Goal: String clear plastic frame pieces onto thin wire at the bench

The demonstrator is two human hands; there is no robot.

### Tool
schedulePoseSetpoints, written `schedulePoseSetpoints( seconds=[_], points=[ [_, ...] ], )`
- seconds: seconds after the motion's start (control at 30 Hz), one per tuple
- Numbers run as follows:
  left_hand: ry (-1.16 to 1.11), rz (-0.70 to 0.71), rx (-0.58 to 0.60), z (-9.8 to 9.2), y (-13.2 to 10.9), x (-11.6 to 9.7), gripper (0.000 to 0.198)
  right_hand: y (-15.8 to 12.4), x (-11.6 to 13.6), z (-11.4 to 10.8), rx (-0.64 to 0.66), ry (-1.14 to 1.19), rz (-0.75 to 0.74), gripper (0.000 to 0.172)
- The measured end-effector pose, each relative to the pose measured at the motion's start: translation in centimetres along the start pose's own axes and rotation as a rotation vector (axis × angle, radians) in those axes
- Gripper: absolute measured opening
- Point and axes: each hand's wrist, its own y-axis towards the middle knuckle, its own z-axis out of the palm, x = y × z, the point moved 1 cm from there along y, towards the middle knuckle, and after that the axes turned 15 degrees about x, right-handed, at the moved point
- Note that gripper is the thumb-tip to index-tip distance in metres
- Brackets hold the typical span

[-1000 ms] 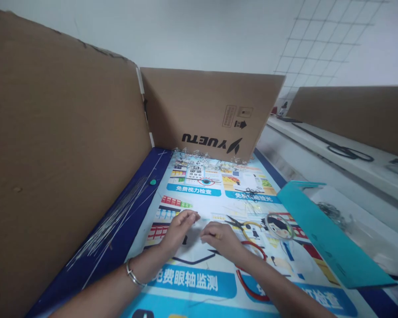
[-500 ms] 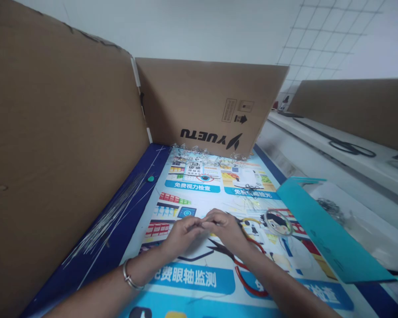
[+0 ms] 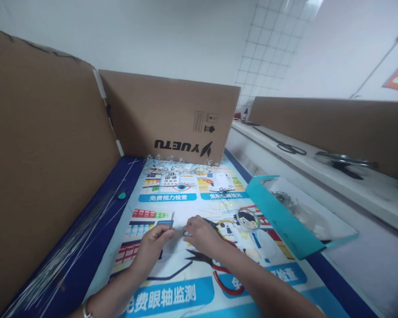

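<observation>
My left hand (image 3: 156,240) is closed in a pinch over the printed mat (image 3: 204,212), and a short, thin, pale wire-like piece (image 3: 173,216) sticks up at its fingertips. A hand's width to the right, my right hand (image 3: 202,236) has its fingers curled together; a small dark-rimmed ring (image 3: 185,233) shows under them, too blurred to tell if it is held. Scissors with red handles (image 3: 230,287) lie with blades apart below the right hand. Partly hidden behind that hand is another tool with dark jaws (image 3: 210,223).
Thin wires (image 3: 69,247) lie along the left, near a small teal piece (image 3: 121,195). Clear bits (image 3: 172,165) line the back cardboard panel (image 3: 172,115). At right are a round clear dish (image 3: 248,219), a teal box (image 3: 278,221) with metal pieces, and a ledge holding black scissors (image 3: 292,149).
My hands have drawn apart from touching each other, the left one turning upright. The camera view has swung to the right, so the surroundings sit farther left.
</observation>
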Motion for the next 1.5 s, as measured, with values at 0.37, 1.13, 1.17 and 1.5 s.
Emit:
schedulePoseSetpoints(
  seconds=[0.37,1.13,1.17,1.5],
  points=[
    [-0.051,-0.039,0.036,0.3,0.0,-0.1,0.021,0.2,-4.6,-1.7,0.049,-0.137,0.233,0.017],
    [-0.044,0.061,0.012,0.8,0.1,0.3,0.007,0.0,-1.8,-5.2,-0.192,0.54,-0.15,0.023],
    [-0.039,0.056,0.022,0.8,0.1,0.3,0.006,0.0,-0.6,-5.0,-0.174,0.611,-0.171,0.023],
    [0.083,0.002,0.094,1.5,0.0,0.5,0.011,0.1,2.2,-3.2,-0.134,0.913,-0.047,0.014]
  ],
)
